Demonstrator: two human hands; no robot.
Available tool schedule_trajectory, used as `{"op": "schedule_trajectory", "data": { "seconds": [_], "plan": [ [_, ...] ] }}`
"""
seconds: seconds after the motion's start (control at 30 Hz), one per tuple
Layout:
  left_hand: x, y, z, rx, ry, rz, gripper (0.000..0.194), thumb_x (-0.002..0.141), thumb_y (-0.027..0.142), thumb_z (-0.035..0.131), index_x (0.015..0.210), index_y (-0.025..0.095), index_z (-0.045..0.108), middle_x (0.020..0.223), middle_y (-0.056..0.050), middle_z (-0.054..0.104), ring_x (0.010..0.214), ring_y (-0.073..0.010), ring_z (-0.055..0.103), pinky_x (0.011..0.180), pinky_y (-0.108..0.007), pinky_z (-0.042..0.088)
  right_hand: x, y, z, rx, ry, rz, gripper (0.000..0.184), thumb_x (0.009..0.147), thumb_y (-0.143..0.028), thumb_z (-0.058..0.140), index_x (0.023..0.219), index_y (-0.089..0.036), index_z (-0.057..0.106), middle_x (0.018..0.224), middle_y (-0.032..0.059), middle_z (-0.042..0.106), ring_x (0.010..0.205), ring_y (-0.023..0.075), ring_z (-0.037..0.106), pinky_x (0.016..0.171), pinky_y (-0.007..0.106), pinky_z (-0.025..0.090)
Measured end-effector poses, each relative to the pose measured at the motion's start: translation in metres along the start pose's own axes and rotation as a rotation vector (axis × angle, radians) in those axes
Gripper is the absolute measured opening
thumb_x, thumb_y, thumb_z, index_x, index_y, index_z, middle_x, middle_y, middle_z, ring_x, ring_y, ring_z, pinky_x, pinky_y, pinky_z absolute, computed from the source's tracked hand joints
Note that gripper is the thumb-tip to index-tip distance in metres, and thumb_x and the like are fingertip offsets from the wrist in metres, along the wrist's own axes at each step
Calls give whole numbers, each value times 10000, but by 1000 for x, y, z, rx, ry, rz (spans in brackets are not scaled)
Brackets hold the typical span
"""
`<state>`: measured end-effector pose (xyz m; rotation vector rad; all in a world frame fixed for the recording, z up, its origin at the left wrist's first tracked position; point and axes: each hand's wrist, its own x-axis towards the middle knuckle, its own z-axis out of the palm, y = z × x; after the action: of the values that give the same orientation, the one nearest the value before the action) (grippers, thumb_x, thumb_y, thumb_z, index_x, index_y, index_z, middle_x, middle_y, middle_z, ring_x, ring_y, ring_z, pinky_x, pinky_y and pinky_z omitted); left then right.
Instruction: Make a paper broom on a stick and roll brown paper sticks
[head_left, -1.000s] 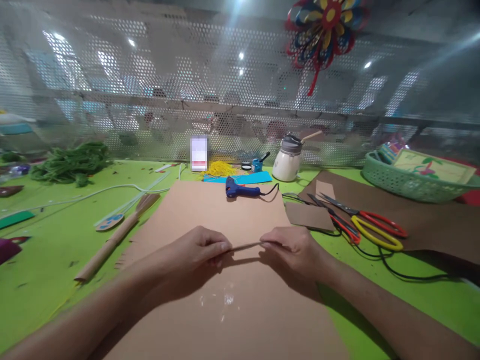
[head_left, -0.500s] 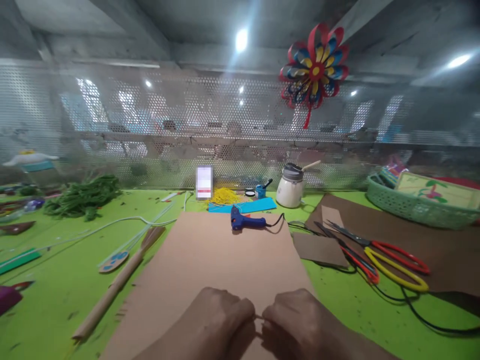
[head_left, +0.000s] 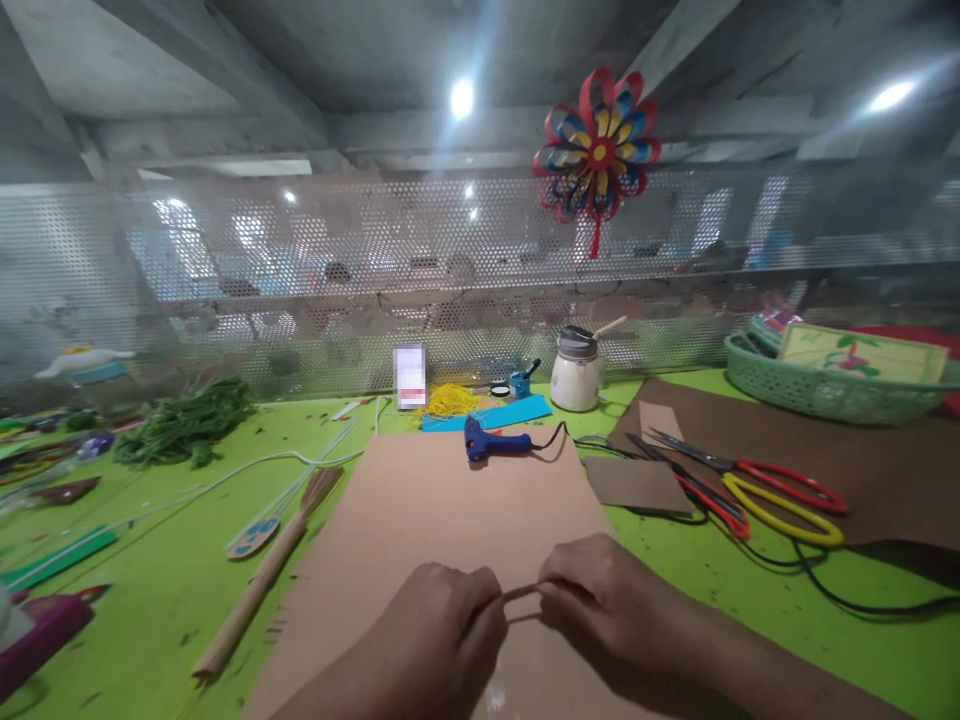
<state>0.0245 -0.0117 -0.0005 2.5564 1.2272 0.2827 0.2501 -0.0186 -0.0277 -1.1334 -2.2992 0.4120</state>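
Note:
A thin brown strip point(head_left: 520, 593), perhaps paper or card, is stretched between my two hands just above a large sheet of brown cardboard point(head_left: 420, 510). My left hand point(head_left: 442, 630) pinches one end, and my right hand point(head_left: 600, 600) grips the other; the fingers hide the rest of the strip. Beyond the hands, a blue hot glue gun point(head_left: 499, 443) lies on its side at the cardboard's far part. A rolled brown paper tube point(head_left: 255, 590) with a frayed end rests along the cardboard's left side.
Scissors with red and yellow handles point(head_left: 784, 500) lie at right near a green basket point(head_left: 832, 385) and black cord. A white jar point(head_left: 576, 375), blue strip point(head_left: 499, 413) and yellow shreds point(head_left: 452, 400) stand at the back. Green fibre point(head_left: 184, 425) is heaped at left.
My hands have moved slightly up and apart, so more of the strip shows between them. The camera view has shifted a little.

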Motion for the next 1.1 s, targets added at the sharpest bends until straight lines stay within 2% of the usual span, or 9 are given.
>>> {"op": "schedule_trajectory", "data": {
  "seconds": [0.1, 0.3, 0.47, 0.57, 0.63, 0.7, 0.87, 0.97, 1.1],
  "plan": [
    [2, -6, 2, -46, -14, 7, 314, 977, 298, 363, 740, 213, 551, 661, 9, 589, 565, -129, 442, 545, -310, 195, 1, 2, 0, 10, -4, 6, 216, 957, -245, 486, 831, -173, 644, 773, 28, 685, 689, 131, 573, 633, 233, 357],
    [1, -8, -6, -145, -35, -75, 361, 983, 385, 350, 740, 208, 550, 665, 10, 561, 571, -121, 438, 530, -272, 230, 0, 2, 2, 15, 13, 26, 227, 946, -225, 489, 768, -168, 617, 721, 27, 667, 651, 129, 563, 598, 232, 347],
    [1, -6, -5, -210, -14, -25, 351, 965, 358, 352, 731, 191, 552, 674, 10, 560, 579, -115, 428, 541, -257, 261, 4, 9, 5, 54, 83, 45, 231, 941, -235, 504, 778, -159, 649, 724, 41, 682, 654, 136, 586, 610, 233, 372],
    [8, -9, -6, -337, -36, -117, 302, 911, 335, 408, 760, 173, 613, 665, 4, 576, 584, -122, 446, 537, -247, 287, 7, 13, 2, 90, 95, 62, 223, 936, -238, 514, 806, -156, 677, 742, 47, 697, 667, 142, 602, 620, 237, 389],
    [15, -12, -13, -484, -48, -209, 237, 844, 310, 488, 906, 160, 661, 689, 0, 596, 622, -138, 495, 555, -238, 332, 9, 13, -3, 126, 114, 69, 221, 929, -239, 521, 811, -155, 687, 745, 49, 696, 664, 145, 596, 623, 249, 390],
    [22, -16, -24, -631, 21, -258, 389, 783, 313, 587, 1137, 152, 606, 692, 16, 583, 658, -154, 527, 604, -248, 386, 11, 10, -10, 263, 159, 112, 204, 907, -255, 560, 777, -156, 682, 732, 41, 681, 670, 149, 578, 640, 264, 390],
    [32, -27, -44, -1082, 148, -236, 526, 672, 222, 759, 1167, 159, 590, 878, -43, 655, 810, -179, 601, 717, -282, 438, 22, 4, -22, 692, 216, 297, 316, 870, -418, 620, 688, -160, 610, 596, -17, 586, 508, 105, 501, 528, 250, 360],
    [38, -28, -39, -1253, 204, -196, 440, 666, 181, 788, 1080, 140, 647, 846, -43, 649, 809, -167, 577, 722, -280, 426, 29, 1, -16, 866, 225, 372, 367, 856, -504, 608, 733, -158, 588, 613, -14, 608, 444, 81, 475, 458, 229, 348],
    [52, -22, -23, -1376, 173, -177, 354, 707, 271, 786, 1015, 122, 694, 796, -45, 635, 776, -162, 563, 705, -288, 417, 33, -3, -2, 1100, 206, 443, 359, 828, -484, 654, 778, -131, 612, 601, -7, 617, 428, 64, 487, 443, 203, 366]
  ]
}}
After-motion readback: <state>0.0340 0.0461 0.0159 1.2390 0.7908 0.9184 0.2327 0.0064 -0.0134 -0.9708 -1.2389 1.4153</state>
